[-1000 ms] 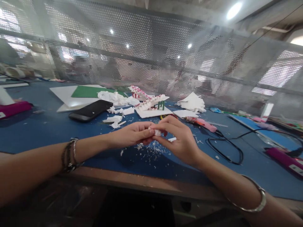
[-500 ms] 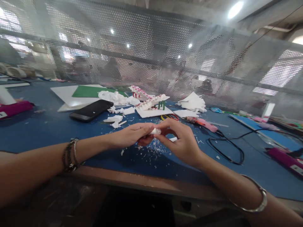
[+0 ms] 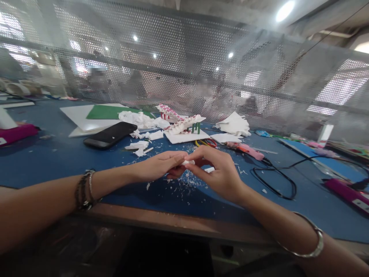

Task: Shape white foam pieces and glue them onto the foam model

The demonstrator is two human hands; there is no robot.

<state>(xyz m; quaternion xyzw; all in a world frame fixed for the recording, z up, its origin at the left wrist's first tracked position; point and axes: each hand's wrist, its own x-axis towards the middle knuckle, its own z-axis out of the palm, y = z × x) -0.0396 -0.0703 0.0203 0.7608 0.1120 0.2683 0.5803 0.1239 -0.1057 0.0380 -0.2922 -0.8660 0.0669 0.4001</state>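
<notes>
Between my hands is a small white piece (image 3: 188,162), perhaps rolled paper or foam; its exact kind is too small to make out. My left hand (image 3: 161,165) pinches it from the left, thumb on top and the other fingers curled beneath. From the right, the thumb and forefinger of my right hand (image 3: 220,171) close on its other end. White scraps (image 3: 188,182) lie scattered on the blue tabletop (image 3: 121,194) below. Just beyond my hands stands a small white model (image 3: 184,125) with green and red posts on a white base.
A black phone (image 3: 111,134) lies left, beside white and green sheets (image 3: 109,112). Crumpled white paper (image 3: 235,124), a pink glue gun (image 3: 245,149) and its black cable (image 3: 273,195) are on the right. Magenta glue guns (image 3: 347,195) sit at both sides. A perforated metal screen (image 3: 173,50) stands behind.
My right fingertips have shifted slightly on the white piece, and less of its end shows. Both hands stay in nearly the same place.
</notes>
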